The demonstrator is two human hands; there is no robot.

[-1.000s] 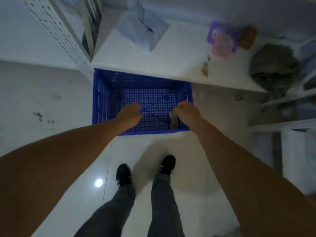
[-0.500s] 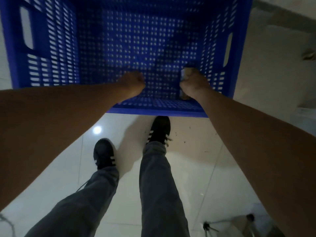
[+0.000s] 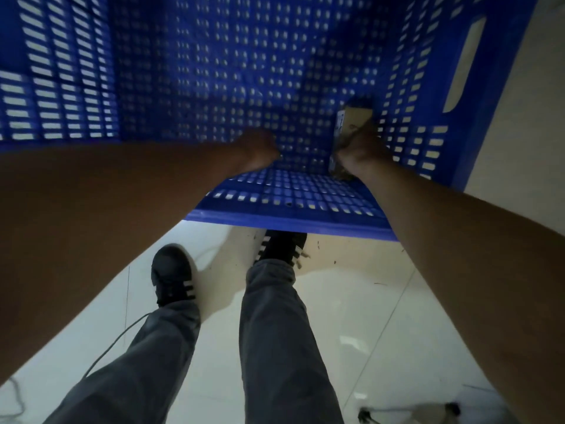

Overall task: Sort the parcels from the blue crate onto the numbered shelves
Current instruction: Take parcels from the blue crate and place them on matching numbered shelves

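The right hand (image 3: 362, 153) reached down into the near right corner of the blue crate (image 3: 290, 220) and gripped a small cardboard parcel (image 3: 354, 117), its fingers curled round the box's near end. The parcel stood close beside the crate's right wall, a pale label strip showing along its left edge; the blur hid any print on it. The left hand (image 3: 260, 148) was lower in the crate's middle, above the perforated bottom. Only its back showed, with the fingers tucked out of sight, so I could not tell whether it was clenched or grasping something. Both bare forearms crossed the crate's near rim. A long handle slot (image 3: 464, 65) pierced the right wall.

The crate sat on a glossy white tiled floor (image 3: 351, 301). Below the rim stood the person's black striped shoes, the left shoe (image 3: 172, 273) further back than the right shoe (image 3: 281, 246), under grey trousers (image 3: 275, 332). A thin cable (image 3: 107, 347) trailed across the tiles at lower left.
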